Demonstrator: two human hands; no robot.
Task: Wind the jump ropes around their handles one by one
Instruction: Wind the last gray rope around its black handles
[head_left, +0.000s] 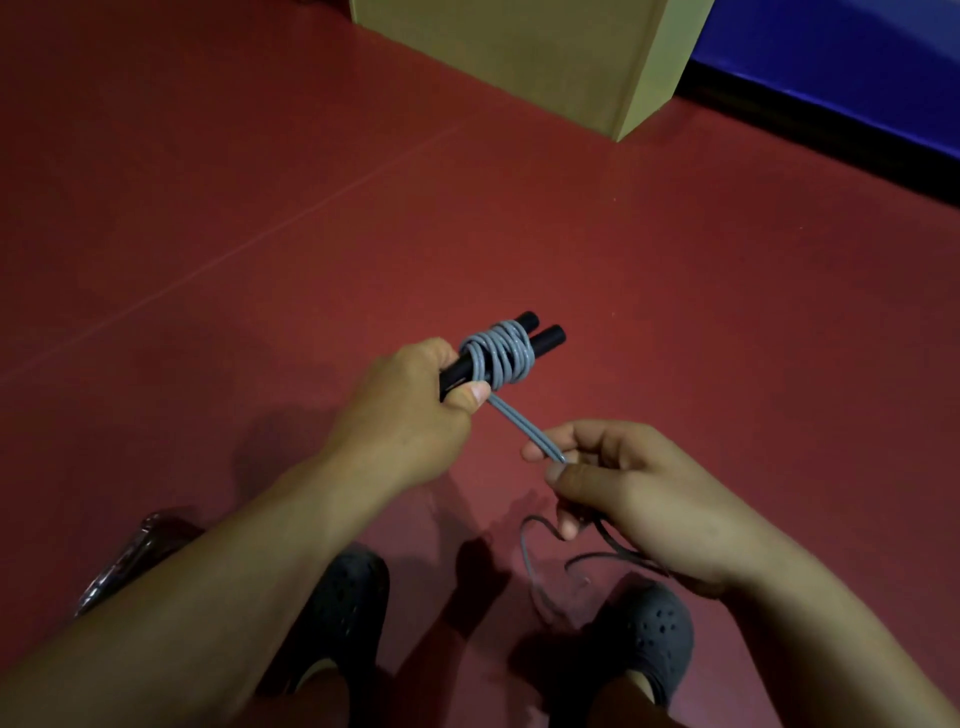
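The left hand (415, 410) grips two black handles (540, 338) side by side, fingers curled tight round them, thumb pressed near the coils. The grey rope (498, 358) is wound many times round both handles, just past the fist. Two strands run from the coils down and right to the right hand (623, 488). That hand pinches the strands between thumb and fingers. The rest of the rope hangs loose below the right hand, near the dark shoes (644, 639). All of it is held above the red floor (260, 208). A tan box (545, 57) stands far off, by a blue mat (857, 62).
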